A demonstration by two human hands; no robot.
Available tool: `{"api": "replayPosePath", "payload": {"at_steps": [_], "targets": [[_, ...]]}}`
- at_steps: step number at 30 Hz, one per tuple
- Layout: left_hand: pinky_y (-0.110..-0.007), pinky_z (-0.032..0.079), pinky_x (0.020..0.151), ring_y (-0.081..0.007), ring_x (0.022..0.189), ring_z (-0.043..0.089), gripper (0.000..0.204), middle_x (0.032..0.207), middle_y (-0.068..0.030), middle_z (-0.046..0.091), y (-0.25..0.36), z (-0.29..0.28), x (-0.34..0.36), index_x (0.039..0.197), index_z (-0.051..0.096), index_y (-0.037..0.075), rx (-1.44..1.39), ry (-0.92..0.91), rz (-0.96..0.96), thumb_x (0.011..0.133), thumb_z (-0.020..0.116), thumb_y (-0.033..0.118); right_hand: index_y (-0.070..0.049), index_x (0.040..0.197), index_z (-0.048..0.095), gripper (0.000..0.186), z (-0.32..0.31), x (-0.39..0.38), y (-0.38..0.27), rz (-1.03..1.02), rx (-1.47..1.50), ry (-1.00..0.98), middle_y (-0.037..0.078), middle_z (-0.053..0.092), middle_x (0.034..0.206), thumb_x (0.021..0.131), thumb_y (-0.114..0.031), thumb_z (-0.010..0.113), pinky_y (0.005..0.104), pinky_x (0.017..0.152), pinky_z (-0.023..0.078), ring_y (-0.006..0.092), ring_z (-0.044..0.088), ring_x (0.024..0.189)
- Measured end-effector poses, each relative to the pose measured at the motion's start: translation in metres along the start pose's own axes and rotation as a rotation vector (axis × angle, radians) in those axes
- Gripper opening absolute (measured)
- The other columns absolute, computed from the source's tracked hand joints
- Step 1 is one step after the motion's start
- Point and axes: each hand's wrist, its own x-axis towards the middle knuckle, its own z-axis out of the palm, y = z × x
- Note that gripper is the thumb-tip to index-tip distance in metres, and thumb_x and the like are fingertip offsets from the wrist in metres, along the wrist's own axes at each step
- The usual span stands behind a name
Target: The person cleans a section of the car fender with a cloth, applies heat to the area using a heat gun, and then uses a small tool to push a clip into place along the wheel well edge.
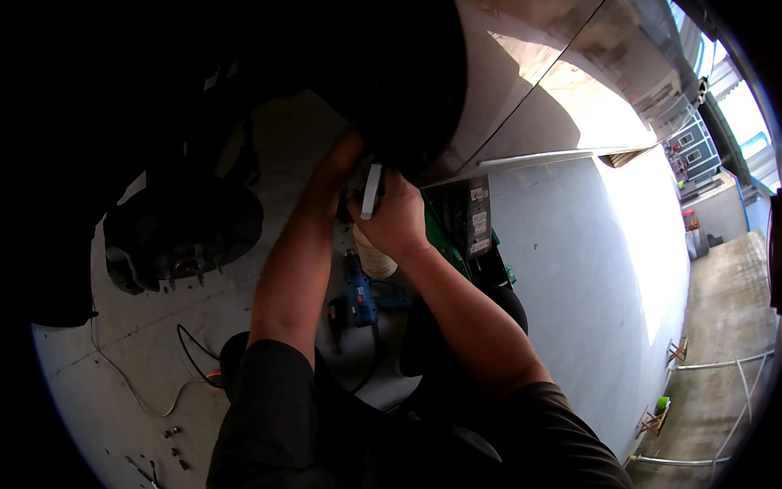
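Observation:
Both my arms reach forward into the dark wheel well [415, 98] of a car. My right hand [395, 216] is closed around a tool with a pale grey, flat strip-like part [371, 192]; its far end is lost in the shadow. Just beyond and to the left, my left hand [346, 155] is raised into the dark, its fingers hidden. To the left is a dark wheel hub [187, 244] with bare studs. Below my hands a blue corded heat gun [360, 295] lies on the floor, beside a cream-coloured tub [375, 254].
A green floor jack [444, 236] stands under the car's edge, right of my hands. Several wheel nuts [175, 440] lie at the lower left, near a pale cable [138, 395]. The car's shiny side panel [521, 90] rises at the upper right.

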Motion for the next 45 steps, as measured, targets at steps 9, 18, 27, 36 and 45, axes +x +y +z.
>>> {"api": "replayPosePath", "payload": {"at_steps": [9, 18, 27, 36, 45], "targets": [[-0.035, 0.045, 0.11, -0.024, 0.131, 0.054, 0.057, 0.145, -0.0168, 0.056, 0.05, 0.052, 0.026, 0.151, 0.046, -0.001, -0.144, 0.148, -0.134, 0.111, 0.048, 0.039, 0.001, 0.104, 0.056, 0.042, -0.027, -0.003, -0.016, -0.172, 0.035, 0.112, 0.02, 0.066, 0.092, 0.081, -0.025, 0.08, 0.0501, 0.075, 0.055, 0.0432, 0.067, 0.088], [-0.038, 0.042, 0.115, -0.0285, 0.139, 0.05, 0.06, 0.156, -0.0208, 0.047, 0.04, 0.042, 0.028, 0.158, 0.039, 0.0, 0.086, 0.068, 0.164, 0.113, 0.043, 0.04, 0.0, 0.102, 0.054, 0.038, -0.04, 0.001, -0.038, -0.17, 0.174, 0.092, 0.018, 0.066, 0.093, 0.083, -0.022, 0.078, 0.0489, 0.081, 0.054, 0.0421, 0.065, 0.087], [-0.039, 0.041, 0.115, -0.0275, 0.138, 0.05, 0.057, 0.154, -0.0195, 0.048, 0.033, 0.047, 0.0, 0.155, 0.041, 0.0, 0.038, 0.036, 0.066, 0.113, 0.043, 0.038, -0.002, 0.107, 0.059, 0.038, -0.037, -0.008, -0.022, -0.203, 0.091, 0.163, 0.012, 0.073, 0.087, 0.081, -0.017, 0.081, 0.0416, 0.075, 0.058, 0.0348, 0.074, 0.084], [-0.04, 0.041, 0.115, -0.0264, 0.136, 0.05, 0.054, 0.152, -0.0183, 0.049, 0.039, 0.049, 0.015, 0.153, 0.043, 0.001, 0.061, 0.037, 0.088, 0.113, 0.043, 0.037, -0.002, 0.105, 0.061, 0.033, -0.049, -0.012, -0.024, -0.232, 0.101, 0.163, 0.012, 0.072, 0.09, 0.08, -0.014, 0.077, 0.0411, 0.076, 0.058, 0.0354, 0.073, 0.084], [-0.041, 0.04, 0.115, -0.0254, 0.135, 0.051, 0.052, 0.15, -0.017, 0.05, 0.04, 0.048, 0.022, 0.151, 0.045, 0.001, 0.035, 0.021, 0.096, 0.113, 0.043, 0.036, -0.003, 0.106, 0.061, 0.033, -0.047, -0.009, -0.032, -0.247, 0.149, 0.176, 0.012, 0.072, 0.088, 0.079, -0.014, 0.078, 0.0392, 0.073, 0.058, 0.034, 0.073, 0.08]]}}
